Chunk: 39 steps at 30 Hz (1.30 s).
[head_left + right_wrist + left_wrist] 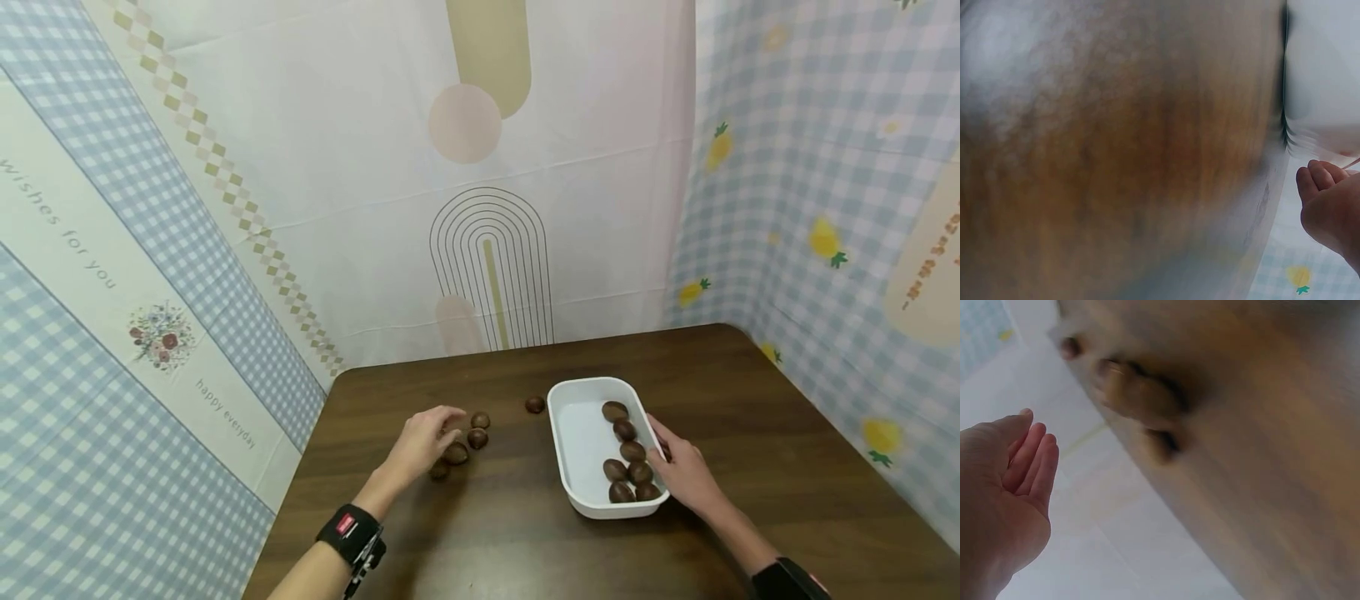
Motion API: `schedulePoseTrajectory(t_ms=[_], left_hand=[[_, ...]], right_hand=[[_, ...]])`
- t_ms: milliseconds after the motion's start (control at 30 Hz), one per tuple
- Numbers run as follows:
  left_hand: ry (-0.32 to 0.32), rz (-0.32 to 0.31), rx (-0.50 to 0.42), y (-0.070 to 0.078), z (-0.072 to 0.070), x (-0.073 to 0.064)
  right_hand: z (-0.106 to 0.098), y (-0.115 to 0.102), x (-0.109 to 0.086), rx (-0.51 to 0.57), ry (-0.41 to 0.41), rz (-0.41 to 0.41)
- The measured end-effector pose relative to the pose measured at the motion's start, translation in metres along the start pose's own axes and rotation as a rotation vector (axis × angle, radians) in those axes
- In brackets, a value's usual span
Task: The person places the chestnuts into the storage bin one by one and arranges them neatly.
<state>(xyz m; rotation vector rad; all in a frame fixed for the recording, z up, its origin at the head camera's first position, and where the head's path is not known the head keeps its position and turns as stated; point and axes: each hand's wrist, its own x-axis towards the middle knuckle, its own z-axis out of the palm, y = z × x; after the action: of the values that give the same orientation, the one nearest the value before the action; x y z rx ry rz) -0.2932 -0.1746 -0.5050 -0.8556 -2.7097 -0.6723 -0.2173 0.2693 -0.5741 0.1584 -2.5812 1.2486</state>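
Note:
My left hand (417, 442) hovers at a small group of brown chestnuts (477, 438) on the table, fingers loosely bent. Nothing shows between thumb and fingers in the left wrist view, where the hand (1013, 481) is apart from the blurred chestnuts (1141, 397). On the right side, my right hand (690, 477) grips the side wall of a white rectangular plastic container (577, 437). Several chestnuts (632, 451) lie inside it, mostly along its right side and near end. The right wrist view catches the fingers (1322, 175) at the container's wall (1329, 69).
A single chestnut (535, 405) lies just left of the container's far corner. The dark wooden table (510, 533) ends at a patterned cloth backdrop (360, 250), with checked cloth (810, 167) along the right side.

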Motion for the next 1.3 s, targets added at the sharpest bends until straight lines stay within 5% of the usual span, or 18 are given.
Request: schedulePoseTrajectory(t_ms=[200, 467, 667, 1300], left_hand=[[0.005, -0.029, 0.038, -0.025, 0.005, -0.027], [-0.003, -0.065, 0.069, -0.039, 0.01, -0.048], [-0.03, -0.107, 0.058, -0.044, 0.014, -0.054], [-0.037, -0.055, 0.069, -0.045, 0.019, -0.063]], right_hand=[[-0.001, 0.0, 0.0, 0.002, -0.001, 0.002], [0.001, 0.001, 0.002, 0.057, -0.053, 0.032], [0.0, 0.0, 0.003, 0.042, -0.04, 0.01], [-0.002, -0.004, 0.001, 0.052, -0.046, 0.017]])
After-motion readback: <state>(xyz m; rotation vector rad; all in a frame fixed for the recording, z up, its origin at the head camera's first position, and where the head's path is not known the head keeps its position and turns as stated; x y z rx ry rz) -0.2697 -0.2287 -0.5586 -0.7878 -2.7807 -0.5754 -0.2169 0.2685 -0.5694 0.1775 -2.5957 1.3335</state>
